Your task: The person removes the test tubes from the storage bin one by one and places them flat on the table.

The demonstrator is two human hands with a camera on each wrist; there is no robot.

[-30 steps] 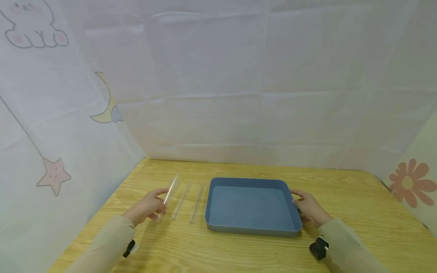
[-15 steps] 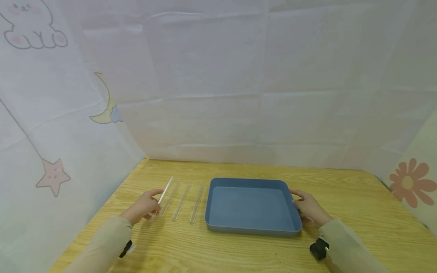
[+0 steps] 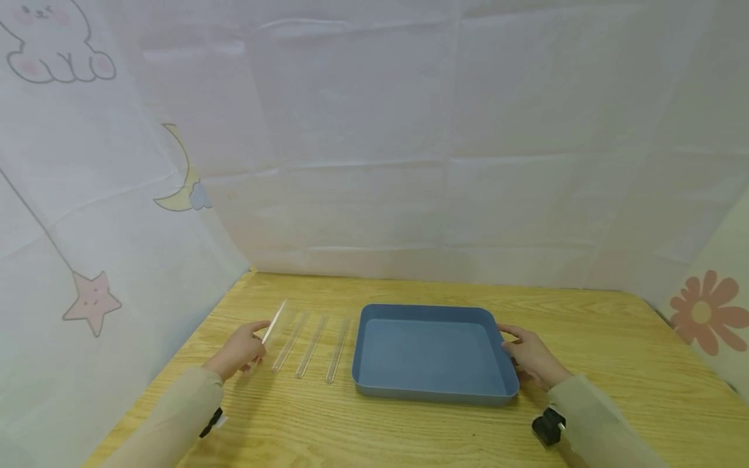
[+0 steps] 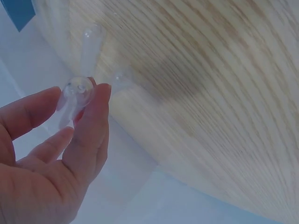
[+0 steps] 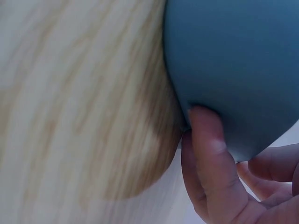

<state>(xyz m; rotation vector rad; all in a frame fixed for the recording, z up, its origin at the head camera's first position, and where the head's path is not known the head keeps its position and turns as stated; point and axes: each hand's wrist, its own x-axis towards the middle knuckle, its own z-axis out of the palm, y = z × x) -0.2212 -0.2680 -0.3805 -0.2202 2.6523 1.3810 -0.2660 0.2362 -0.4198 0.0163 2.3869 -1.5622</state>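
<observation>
My left hand pinches a clear test tube, tilted and raised slightly above the table at the left. In the left wrist view, the rounded end of that test tube shows between thumb and fingers. Three more clear test tubes lie side by side on the wood, between this hand and a shallow blue-grey tray. At the tray's right side, my right hand holds the edge, thumb by the rim. Fingertips press the outer wall in the right wrist view.
A wooden table bears everything. Pale cloth walls with printed cartoon figures close off the back and both sides. Black wrist straps sit at the sleeves.
My left hand has shifted left with a test tube, leaving another test tube lying in the row beside the other two. The right hand and tray have hardly moved.
</observation>
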